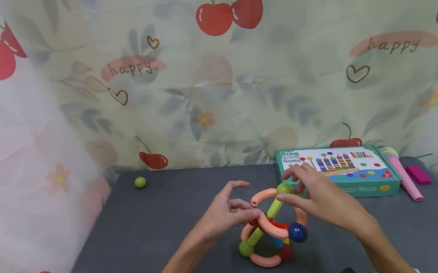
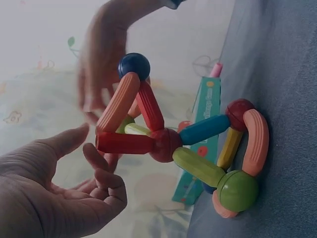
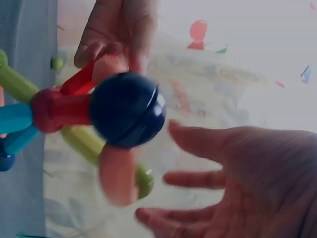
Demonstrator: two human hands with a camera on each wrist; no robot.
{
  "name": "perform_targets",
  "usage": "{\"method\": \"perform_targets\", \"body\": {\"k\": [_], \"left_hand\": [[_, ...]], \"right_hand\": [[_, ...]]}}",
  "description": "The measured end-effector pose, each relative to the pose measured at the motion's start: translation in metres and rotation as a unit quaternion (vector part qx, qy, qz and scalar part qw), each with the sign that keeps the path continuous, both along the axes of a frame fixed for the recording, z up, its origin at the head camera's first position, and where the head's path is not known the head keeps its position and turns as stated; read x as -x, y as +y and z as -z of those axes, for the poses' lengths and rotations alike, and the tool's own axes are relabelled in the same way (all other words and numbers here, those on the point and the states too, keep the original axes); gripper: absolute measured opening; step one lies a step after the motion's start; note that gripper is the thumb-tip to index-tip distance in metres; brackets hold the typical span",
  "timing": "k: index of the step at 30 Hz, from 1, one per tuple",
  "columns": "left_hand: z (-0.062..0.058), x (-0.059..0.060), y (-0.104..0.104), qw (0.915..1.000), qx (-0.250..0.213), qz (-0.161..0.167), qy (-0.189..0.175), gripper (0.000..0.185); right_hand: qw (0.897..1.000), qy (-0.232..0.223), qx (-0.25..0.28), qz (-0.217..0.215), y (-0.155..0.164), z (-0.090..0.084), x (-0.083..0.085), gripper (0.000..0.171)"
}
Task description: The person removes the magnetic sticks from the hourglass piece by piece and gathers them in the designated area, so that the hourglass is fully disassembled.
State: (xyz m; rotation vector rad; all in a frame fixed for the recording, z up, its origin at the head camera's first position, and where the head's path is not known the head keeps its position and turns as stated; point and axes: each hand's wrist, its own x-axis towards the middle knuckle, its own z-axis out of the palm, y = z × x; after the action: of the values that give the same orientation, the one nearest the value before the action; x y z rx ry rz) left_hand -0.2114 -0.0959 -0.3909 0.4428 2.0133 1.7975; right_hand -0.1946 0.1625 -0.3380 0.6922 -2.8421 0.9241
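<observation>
A magnetic stick-and-ball model [image 1: 276, 227] stands on the dark table, built of coloured rods, curved orange sticks and balls. A dark blue ball [image 3: 128, 110] joins a red rod and curved orange sticks. My left hand [image 1: 224, 209] is at its upper left side, the straight thumb right at the end of an orange curved stick [image 2: 119, 103] and a red rod [image 2: 126, 143]. Its other fingers are loosely bent. On the other side my right hand [image 1: 324, 193] spreads its fingers around the upper green ball [image 1: 284, 188], thumb extended; in the right wrist view it surrounds nothing.
Behind the model lies a teal Ring Challenge Game box [image 1: 340, 169]. A pink toy microphone [image 1: 403, 174] and a magenta block [image 1: 418, 175] are right of it. A loose green ball [image 1: 140, 182] sits at the far left, near the patterned curtain [image 1: 194, 88].
</observation>
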Motion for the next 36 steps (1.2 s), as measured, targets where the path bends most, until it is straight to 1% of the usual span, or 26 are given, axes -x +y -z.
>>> {"method": "perform_targets", "body": {"k": [2,4,6,8,10,13,15,18,22,25,28,31,33,36], "left_hand": [[0.000,0.002,0.000,0.9998,0.017,-0.012,0.002,0.060],[0.001,0.005,0.001,0.9992,0.035,-0.020,0.006,0.056],[0.001,0.009,0.002,0.9987,0.046,-0.019,0.008,0.053],[0.000,0.013,0.004,0.9985,0.053,-0.008,0.012,0.051],[0.000,0.017,0.006,0.9984,0.055,0.005,0.013,0.049],[0.000,0.021,0.008,0.9983,0.053,0.018,0.014,0.046],[-0.001,0.023,0.008,0.9986,0.048,0.020,0.012,0.043],[0.000,0.024,0.008,0.9989,0.042,0.019,0.011,0.040],[-0.001,0.026,0.008,0.9988,0.045,0.011,0.014,0.037],[-0.001,0.027,0.007,0.9989,0.046,0.005,0.011,0.037],[-0.001,0.028,0.006,0.9987,0.049,0.011,0.009,0.039],[-0.002,0.030,0.005,0.9984,0.051,0.024,0.003,0.040],[-0.004,0.032,0.005,0.9981,0.052,0.032,0.003,0.041],[-0.006,0.035,0.005,0.9977,0.056,0.037,0.010,0.043]], "right_hand": [[0.998,-0.057,0.002,0.013,0.004,0.004,0.005,0.057],[0.994,-0.108,0.010,0.009,0.006,0.009,0.009,0.068],[0.989,-0.149,0.023,-0.001,0.007,0.013,0.013,0.071],[0.984,-0.176,0.034,-0.014,0.007,0.016,0.016,0.067],[0.983,-0.178,0.036,-0.024,0.005,0.016,0.018,0.059],[0.985,-0.165,0.027,-0.043,0.002,0.013,0.021,0.049],[0.986,-0.157,0.016,-0.057,-0.002,0.009,0.024,0.045],[0.985,-0.156,-0.003,-0.080,-0.005,0.002,0.028,0.042],[0.979,-0.175,-0.019,-0.105,-0.004,-0.004,0.036,0.042],[0.971,-0.205,-0.015,-0.126,0.000,-0.007,0.043,0.041],[0.961,-0.236,-0.002,-0.144,0.003,-0.009,0.048,0.039],[0.955,-0.254,0.005,-0.156,0.005,-0.009,0.052,0.039],[0.954,-0.252,0.004,-0.162,0.005,-0.008,0.054,0.039],[0.957,-0.239,-0.004,-0.165,0.005,-0.006,0.057,0.038]]}}
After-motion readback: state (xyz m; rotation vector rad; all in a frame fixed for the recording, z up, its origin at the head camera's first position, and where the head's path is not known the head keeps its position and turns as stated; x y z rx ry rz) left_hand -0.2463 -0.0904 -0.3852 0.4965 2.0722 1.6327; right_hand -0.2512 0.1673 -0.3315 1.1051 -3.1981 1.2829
